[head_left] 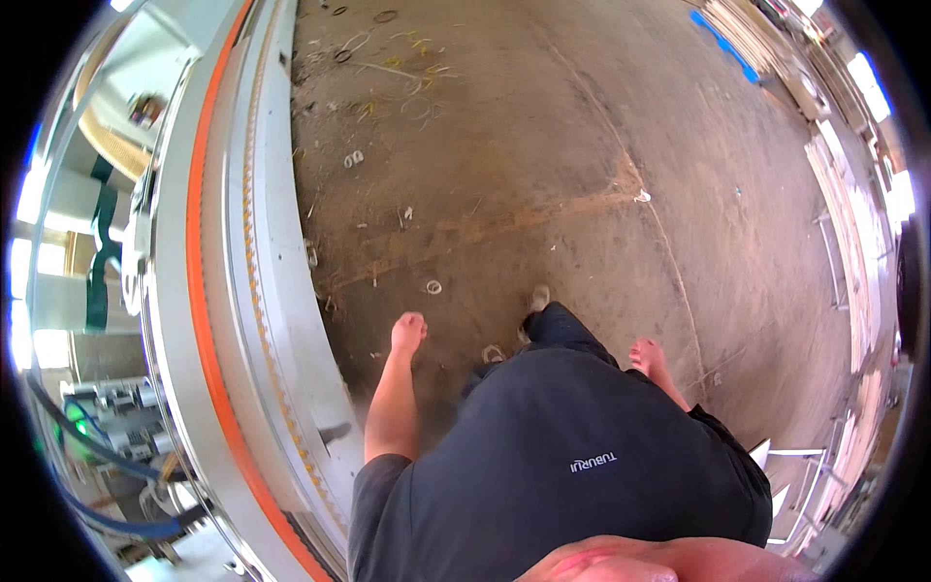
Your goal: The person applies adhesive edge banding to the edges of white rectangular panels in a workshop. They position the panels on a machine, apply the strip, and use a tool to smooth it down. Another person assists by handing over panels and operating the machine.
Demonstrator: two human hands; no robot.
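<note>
My left hand [409, 332] hangs out ahead of me over the floor, its fingers curled into a loose fist, with nothing seen in it. It is apart from the long machine [310, 388] on my left, the thing nearest to it. At my right side, my right hand [648, 356] is held low with its fingers curled in, and no object shows in it. Below the dark shirt [553, 427], one shoe [540, 296] shows on the floor in front of me.
The machine's edge carries an orange strip [200, 272] and runs far ahead. Blue hoses [145, 524] hang at the left. Scraps and a white ring [433, 287] litter the concrete floor [543, 145]. Stacked boards [849, 233] line the right, beside a white metal frame [800, 453].
</note>
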